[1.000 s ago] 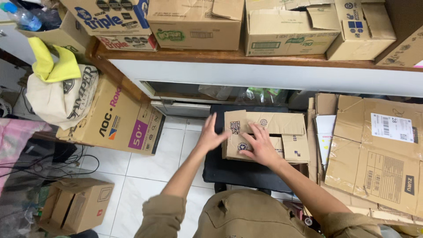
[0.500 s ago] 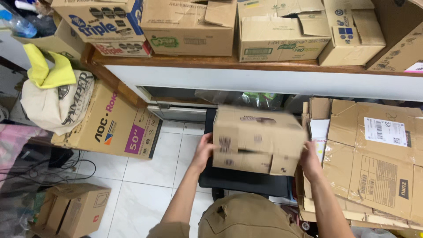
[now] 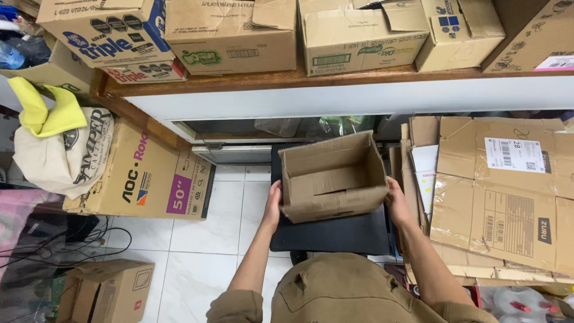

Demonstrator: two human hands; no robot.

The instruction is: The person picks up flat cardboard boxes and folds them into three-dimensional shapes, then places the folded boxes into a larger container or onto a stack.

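An open brown cardboard box (image 3: 332, 176) is held up in front of me, its opening facing the camera and its inner flaps folded in. My left hand (image 3: 273, 204) presses against its left side. My right hand (image 3: 397, 201) grips its right side. The box hovers over a black flat surface (image 3: 335, 233), likely a stool or low stand, just beyond my lap.
A wooden shelf (image 3: 287, 81) above carries several cardboard boxes. Flattened cartons (image 3: 499, 197) lean at the right. A large flat carton (image 3: 143, 176) with a cloth bag (image 3: 57, 149) on it stands at left, and a small box (image 3: 104, 293) sits on the white tiled floor.
The box lay flat on the black surface with both hands on top. It has since been lifted and turned so its open side faces me, hands now on its two sides.
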